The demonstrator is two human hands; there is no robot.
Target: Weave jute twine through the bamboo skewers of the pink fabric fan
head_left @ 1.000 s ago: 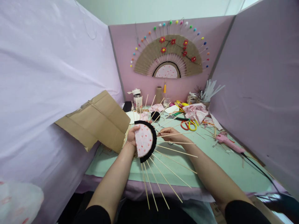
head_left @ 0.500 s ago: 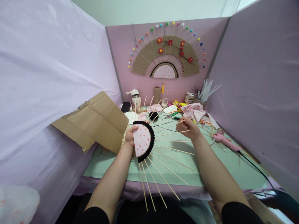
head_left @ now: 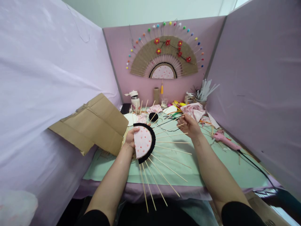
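Observation:
My left hand [head_left: 131,138] grips the flat edge of a half-round piece [head_left: 143,142] covered in pink dotted fabric, with its thumb on the front. A black band [head_left: 152,146] runs around the curved rim, and several thin wooden sticks fan out from it to the right and towards me. My right hand [head_left: 187,125] is closed at the upper right, beside the stick tips, with finger and thumb pinched on a thin black cord [head_left: 168,121]. The cord stretches back towards the fan piece. Its far end is hard to make out.
Folded cardboard [head_left: 94,124] leans at the left. A pink glue gun [head_left: 225,141] with a black cable lies right. Behind are a bottle [head_left: 135,102], a black round piece [head_left: 153,117], pliers and crumpled pink fabric [head_left: 194,110]. A finished fan [head_left: 164,47] hangs on the back panel.
My right hand has shifted slightly left and up and turned, and the black cord now runs tighter from its fingers. My left hand still holds the fan piece; the view has shifted a little.

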